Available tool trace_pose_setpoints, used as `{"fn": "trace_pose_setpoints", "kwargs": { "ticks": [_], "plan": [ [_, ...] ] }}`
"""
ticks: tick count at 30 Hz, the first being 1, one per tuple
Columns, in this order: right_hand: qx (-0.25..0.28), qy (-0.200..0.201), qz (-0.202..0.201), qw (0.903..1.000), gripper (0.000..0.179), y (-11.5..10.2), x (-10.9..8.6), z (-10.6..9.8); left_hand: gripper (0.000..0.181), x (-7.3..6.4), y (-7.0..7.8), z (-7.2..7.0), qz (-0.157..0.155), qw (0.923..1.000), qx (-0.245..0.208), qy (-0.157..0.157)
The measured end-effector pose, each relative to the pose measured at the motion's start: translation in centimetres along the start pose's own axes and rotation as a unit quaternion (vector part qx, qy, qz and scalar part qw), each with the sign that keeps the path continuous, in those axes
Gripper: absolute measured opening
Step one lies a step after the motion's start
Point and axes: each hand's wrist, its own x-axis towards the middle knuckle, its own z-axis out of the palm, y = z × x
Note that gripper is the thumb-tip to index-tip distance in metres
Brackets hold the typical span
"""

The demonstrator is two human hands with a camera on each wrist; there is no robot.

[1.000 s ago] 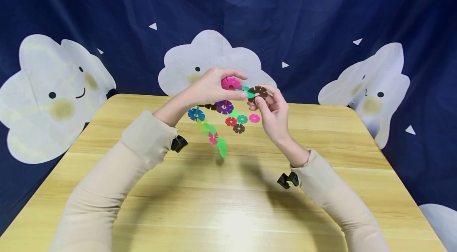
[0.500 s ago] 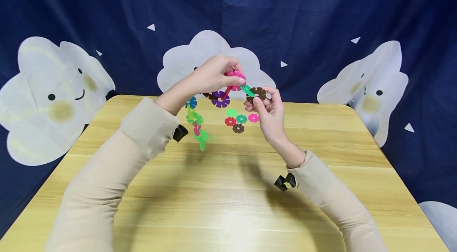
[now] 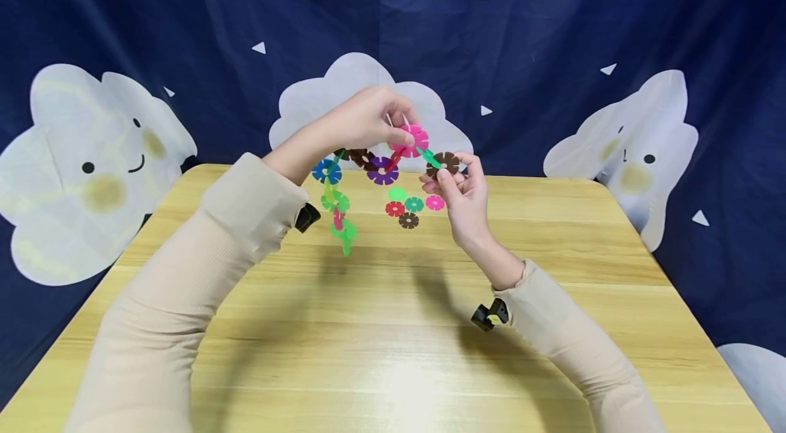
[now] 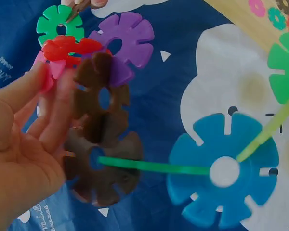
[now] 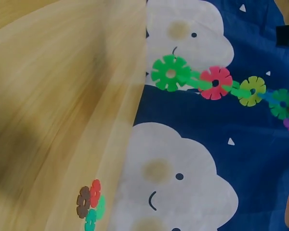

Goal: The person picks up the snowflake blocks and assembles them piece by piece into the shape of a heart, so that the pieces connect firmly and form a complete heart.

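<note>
A chain of notched, flower-shaped plastic discs hangs between both hands above the table. My left hand [image 3: 367, 118] pinches a pink disc [image 3: 419, 137] near the chain's upper right. From there a green disc [image 3: 430, 157] links to a dark brown disc [image 3: 453, 161], which my right hand [image 3: 471, 208] holds between thumb and fingers. Left of the pink one run red, purple [image 3: 382, 179] and brown discs, then a blue disc [image 4: 190, 166] joined by a green one seen edge-on. Yellow, green and pink discs dangle below, ending in a bright green disc [image 5: 161, 73].
Several loose discs lie on the wooden table [image 3: 368, 324] beneath the chain, among them a red disc [image 3: 389, 209], a brown disc [image 3: 403, 221] and a pink disc [image 3: 430, 202]. A dark blue curtain [image 3: 430, 17] with white clouds stands behind the table.
My left hand has risen slightly, and its spread fingers have come together on the pink disc. The chain's dangling end has swung left. My right hand has hardly moved.
</note>
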Motion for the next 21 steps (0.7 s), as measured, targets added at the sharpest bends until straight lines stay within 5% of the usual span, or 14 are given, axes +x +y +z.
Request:
{"fn": "trace_pose_setpoints", "kwargs": {
  "ticks": [7,13,21],
  "plan": [
    [-0.014,-0.029,0.011,0.9994,0.011,0.3,0.1,-0.3,0.011,0.3,0.2,-0.1,0.018,0.9986,0.039,0.032],
    [-0.060,-0.026,-0.007,0.9978,0.021,0.4,0.2,-1.4,0.015,0.4,-0.1,-0.2,0.016,0.9967,0.060,0.052],
    [-0.082,-0.053,-0.032,0.9948,0.026,-0.3,0.5,-1.3,0.016,0.4,-0.3,0.1,-0.009,0.9965,0.032,0.077]
  ]
}}
